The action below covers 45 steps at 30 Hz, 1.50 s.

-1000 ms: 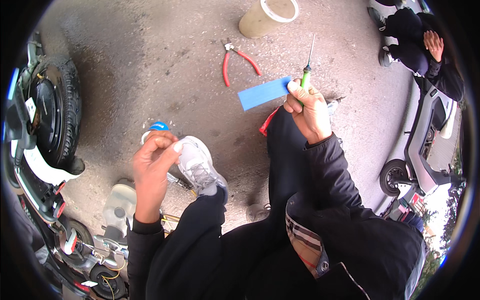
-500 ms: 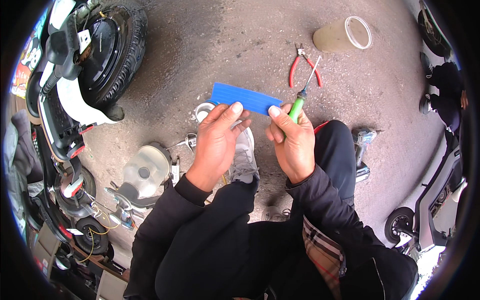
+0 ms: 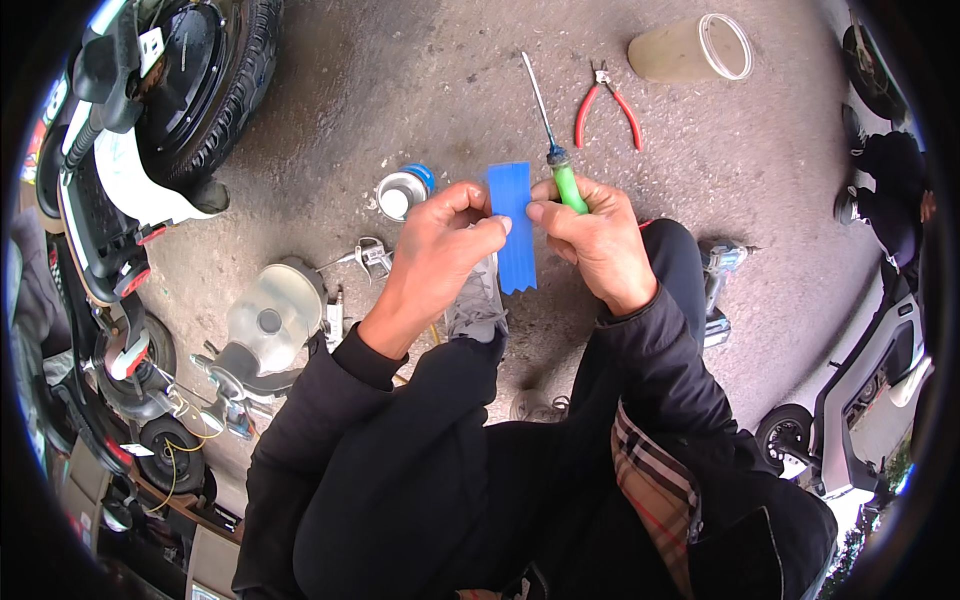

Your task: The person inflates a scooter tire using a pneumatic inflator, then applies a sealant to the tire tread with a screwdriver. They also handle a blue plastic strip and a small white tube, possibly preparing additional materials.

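Between my thumbs and fingers a blue strip (image 3: 516, 245) with fine lengthwise lines and a zigzag lower end hangs upright over my shoe. My left hand (image 3: 430, 255) is closed, pinching the strip's left edge between thumb and forefinger. In my right hand (image 3: 607, 240), also closed, the green handle of a screwdriver (image 3: 567, 185) lies between the fingers, its long thin shaft pointing up and away. The right thumb and fingertip touch or nearly touch the strip's right edge. On the ground beyond my left hand stands a small round can (image 3: 402, 193) in blue and white.
Red-handled pliers (image 3: 601, 76) and a cloudy plastic tub (image 3: 670, 52) lie ahead on the ground. A cordless drill (image 3: 720, 262) is by my right knee. Left are an air gun (image 3: 372, 257), a translucent round container (image 3: 275, 312) and a scooter wheel (image 3: 225, 105). Another person's legs (image 3: 885, 150) show far right.
The blue strip has turned from lying crosswise to hanging upright. My right hand's screwdriver has swung from pointing right to pointing up and slightly left.
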Each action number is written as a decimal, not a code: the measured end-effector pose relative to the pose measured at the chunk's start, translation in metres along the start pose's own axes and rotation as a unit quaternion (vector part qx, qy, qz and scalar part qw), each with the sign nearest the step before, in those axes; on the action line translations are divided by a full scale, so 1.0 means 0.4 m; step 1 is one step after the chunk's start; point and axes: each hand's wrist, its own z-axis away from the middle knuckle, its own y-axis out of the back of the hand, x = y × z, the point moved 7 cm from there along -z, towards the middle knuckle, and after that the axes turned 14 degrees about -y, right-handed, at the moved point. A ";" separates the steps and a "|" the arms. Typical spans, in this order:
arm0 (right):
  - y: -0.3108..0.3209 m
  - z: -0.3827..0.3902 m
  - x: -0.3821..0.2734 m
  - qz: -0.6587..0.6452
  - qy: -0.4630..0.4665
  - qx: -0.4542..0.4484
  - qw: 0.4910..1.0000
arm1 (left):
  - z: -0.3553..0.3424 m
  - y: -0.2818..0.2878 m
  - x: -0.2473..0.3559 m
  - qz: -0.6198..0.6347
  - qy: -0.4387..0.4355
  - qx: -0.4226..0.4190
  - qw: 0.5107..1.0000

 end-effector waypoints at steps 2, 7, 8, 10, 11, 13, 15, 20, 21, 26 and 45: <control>-0.009 0.000 0.005 0.002 -0.005 -0.006 1.000 | 0.004 -0.006 -0.006 0.024 0.013 -0.006 1.000; -0.016 0.008 -0.002 0.054 0.011 0.016 0.998 | 0.004 -0.002 -0.015 -0.009 0.027 0.005 1.000; -0.017 0.009 -0.002 0.058 0.010 0.016 0.998 | 0.004 -0.001 -0.017 -0.009 0.032 0.008 0.999; -0.020 0.012 -0.004 0.064 0.008 0.016 0.998 | 0.005 0.001 -0.021 -0.009 0.036 0.009 0.999; -0.020 0.013 -0.004 0.066 0.008 0.017 0.998 | 0.005 0.001 -0.022 -0.009 0.036 0.007 0.999; -0.020 0.013 -0.003 0.069 0.007 0.017 0.997 | 0.006 0.002 -0.026 -0.012 0.036 0.006 0.999; -0.020 0.010 0.001 0.071 0.006 0.016 0.997 | 0.007 0.001 -0.026 -0.005 0.028 0.003 1.000; -0.028 0.000 0.012 0.086 0.040 0.011 0.995 | 0.008 -0.004 -0.028 -0.001 0.038 0.012 0.999; -0.028 -0.002 0.013 0.086 0.050 0.014 0.995 | 0.009 -0.008 -0.028 0.011 0.038 0.015 0.999; -0.003 -0.017 0.010 0.141 0.080 0.097 0.982 | 0.014 -0.007 -0.021 -0.058 0.037 -0.011 0.998; 0.198 0.014 0.032 -0.203 0.095 0.068 0.972 | -0.068 0.015 -0.049 0.009 0.067 0.028 0.997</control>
